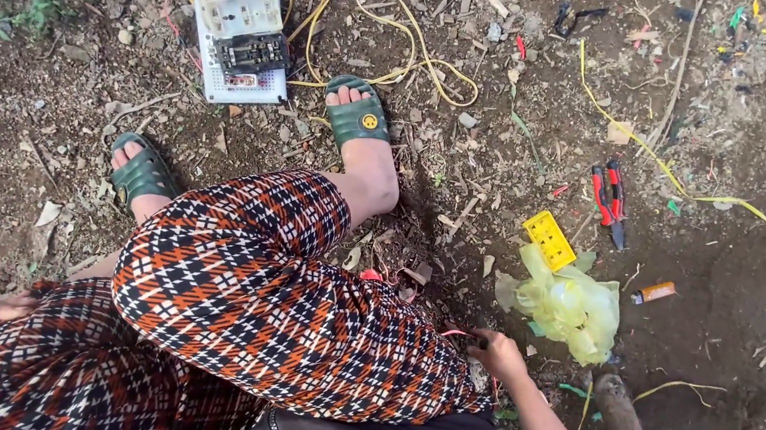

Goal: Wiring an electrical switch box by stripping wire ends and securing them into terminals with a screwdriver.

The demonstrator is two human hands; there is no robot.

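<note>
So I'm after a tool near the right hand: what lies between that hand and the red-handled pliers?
In the head view, a crumpled yellow plastic bag and a small yellow block lie between the right hand and the pliers.

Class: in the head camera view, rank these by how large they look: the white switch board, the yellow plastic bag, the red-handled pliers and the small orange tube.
1. Yellow plastic bag and white switch board: look about alike, too close to rank.
2. Red-handled pliers.
3. Small orange tube.
</note>
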